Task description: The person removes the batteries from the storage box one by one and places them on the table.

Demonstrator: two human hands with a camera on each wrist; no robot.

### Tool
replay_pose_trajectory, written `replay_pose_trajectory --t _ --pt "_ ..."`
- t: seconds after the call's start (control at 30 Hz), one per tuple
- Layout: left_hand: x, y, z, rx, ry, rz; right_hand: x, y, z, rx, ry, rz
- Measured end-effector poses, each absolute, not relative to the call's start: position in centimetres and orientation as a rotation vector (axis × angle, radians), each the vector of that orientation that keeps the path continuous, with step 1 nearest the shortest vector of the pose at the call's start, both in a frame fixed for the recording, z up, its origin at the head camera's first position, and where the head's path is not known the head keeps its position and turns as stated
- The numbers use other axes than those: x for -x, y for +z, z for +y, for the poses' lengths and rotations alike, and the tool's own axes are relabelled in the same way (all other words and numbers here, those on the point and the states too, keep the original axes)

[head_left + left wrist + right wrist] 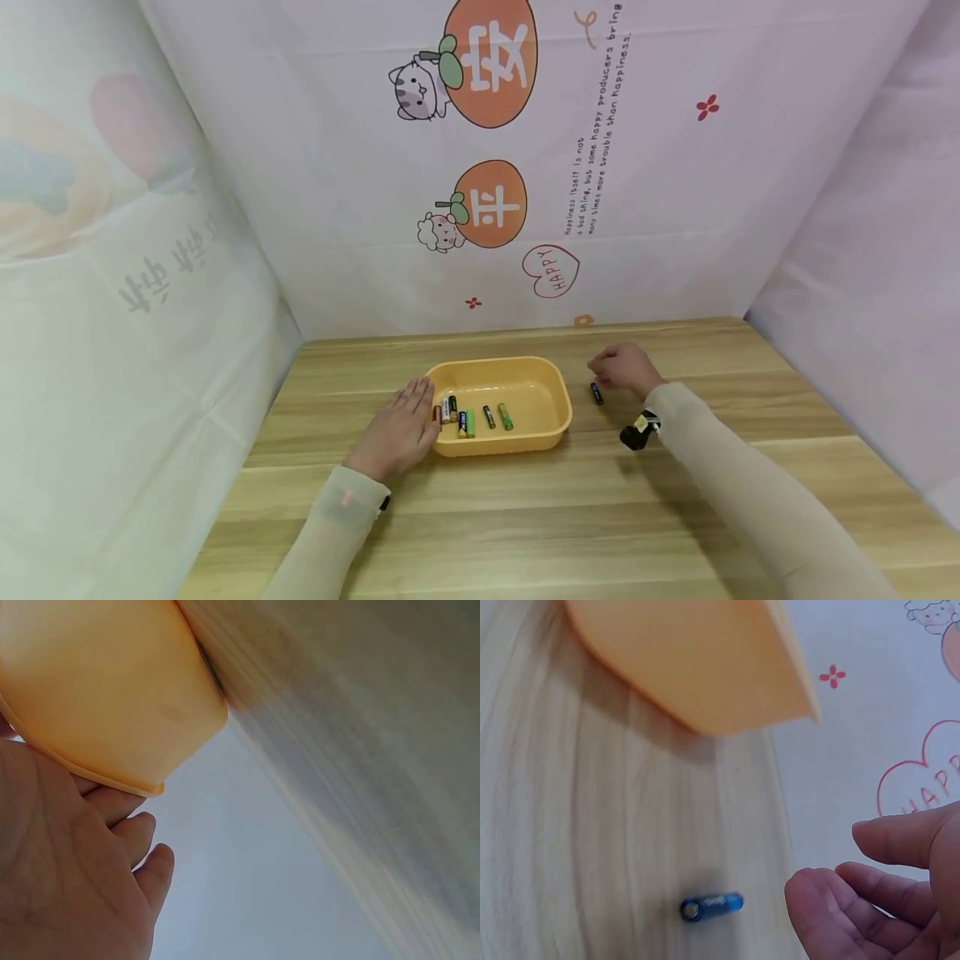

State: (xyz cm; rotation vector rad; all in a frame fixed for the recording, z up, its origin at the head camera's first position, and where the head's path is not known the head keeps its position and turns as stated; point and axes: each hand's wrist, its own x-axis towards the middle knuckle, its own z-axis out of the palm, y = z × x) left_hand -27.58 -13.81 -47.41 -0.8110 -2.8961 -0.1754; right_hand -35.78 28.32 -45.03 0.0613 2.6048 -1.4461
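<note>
A yellow plastic bin [538,407] stands on the table with several batteries lying in its left and middle part, among them a green-and-gold battery [505,417]. My left hand [397,429] rests against the bin's left rim, fingers extended; in the left wrist view the fingertips [156,866] show beside that rim. Right of the bin, a dark blue battery [596,393] lies on its side on the wood. My right hand [626,368] hovers just beyond it. In the right wrist view, thumb and fingers are apart with nothing between them, beside the blue battery [712,906].
The wood-grain table [495,517] reaches back to a white printed cloth [360,250] hung behind it. More cloth closes off the left and right sides. A small black camera [637,433] is strapped at my right wrist.
</note>
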Motion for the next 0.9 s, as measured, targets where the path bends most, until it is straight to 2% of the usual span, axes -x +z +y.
replay_pose_trajectory --t 0.4,0.9 --pt "27.6 -47.6 -13.8 0.795 -0.205 -2.929 35.4 -43.1 26.8 -0.044 -1.575 2.485" --pt "27.7 -47.1 -13.9 0.81 -0.243 -2.959 35.3 -41.6 22.3 0.035 -1.582 2.475"
